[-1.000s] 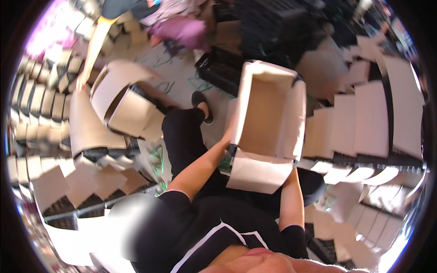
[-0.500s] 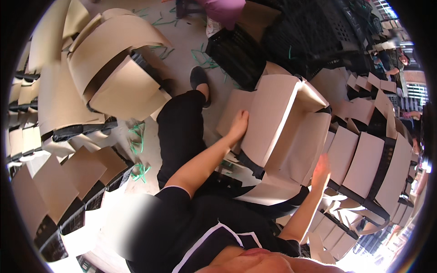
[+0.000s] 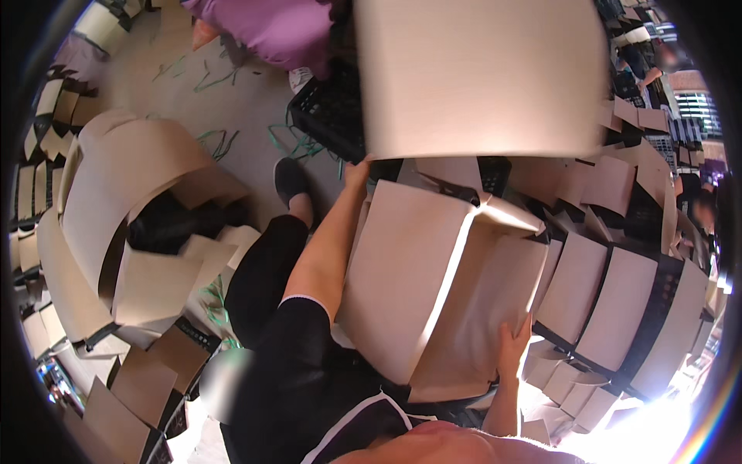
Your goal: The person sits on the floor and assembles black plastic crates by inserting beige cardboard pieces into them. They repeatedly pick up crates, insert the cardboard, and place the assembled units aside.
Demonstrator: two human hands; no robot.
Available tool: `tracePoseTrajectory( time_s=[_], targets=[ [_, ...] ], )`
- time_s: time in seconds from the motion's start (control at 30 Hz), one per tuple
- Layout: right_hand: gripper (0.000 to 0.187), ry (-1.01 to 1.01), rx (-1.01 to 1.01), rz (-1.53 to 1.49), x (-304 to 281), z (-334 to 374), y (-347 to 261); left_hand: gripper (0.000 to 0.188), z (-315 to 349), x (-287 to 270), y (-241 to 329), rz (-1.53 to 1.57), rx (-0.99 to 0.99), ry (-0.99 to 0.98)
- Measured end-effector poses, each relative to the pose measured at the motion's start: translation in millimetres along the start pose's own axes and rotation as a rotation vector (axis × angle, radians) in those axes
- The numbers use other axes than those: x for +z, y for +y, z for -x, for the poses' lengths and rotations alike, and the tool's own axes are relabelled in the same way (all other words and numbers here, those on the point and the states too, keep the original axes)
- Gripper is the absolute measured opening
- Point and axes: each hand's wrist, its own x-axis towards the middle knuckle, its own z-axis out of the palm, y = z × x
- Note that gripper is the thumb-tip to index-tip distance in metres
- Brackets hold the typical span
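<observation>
In front of me sits a black crate (image 3: 454, 188) lined with tan cardboard, its long flap (image 3: 406, 267) folded out over the left side. A large, flat cardboard sheet (image 3: 479, 77), blurred by motion, is raised beyond the crate. My left hand (image 3: 356, 173) is closed at the sheet's lower left corner; the sheet partly hides its fingers. At the crate's near right side, my right hand (image 3: 513, 345) grips the edge of the cardboard liner (image 3: 483, 298), thumb on the inner face. Its other fingers are partly hidden.
Cardboard-lined crates (image 3: 576, 290) stand in rows at the right. More crates with bent cardboard (image 3: 131, 170) stand at the left. Green straps (image 3: 220, 145) litter the floor near a black crate (image 3: 328, 108). A person in purple (image 3: 267, 31) bends at the top; others are far right.
My left hand has moved from beside the crate's flap up to a large cardboard sheet, now raised into view. My right hand has shifted nearer along the liner's right edge.
</observation>
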Motion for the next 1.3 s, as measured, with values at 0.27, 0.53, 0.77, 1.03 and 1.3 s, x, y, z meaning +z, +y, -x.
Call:
tracePoseTrajectory(
  time_s=[0.27, 0.53, 0.77, 1.03, 1.3],
  targets=[
    [0.057, 0.019, 0.075, 0.006, 0, 7, -17, 0.053, -20, 14, 17, 0.208, -0.241, 0.031],
    [0.062, -0.013, 0.027, 0.060, -7, 5, 11, 0.019, 49, -28, 41, 0.528, -0.309, 0.089],
    [0.061, -0.064, -0.076, -0.130, -2, 4, -5, 0.013, 143, -60, 69, 0.780, -0.231, 0.042],
    [0.060, 0.019, -0.265, -0.016, 4, -4, 19, 0.008, 220, -98, 139, 0.521, 0.293, -0.019],
    [0.045, -0.082, -0.257, -0.118, -7, -1, 2, 0.023, 244, -127, 150, 0.599, 0.342, -0.049]
  ],
)
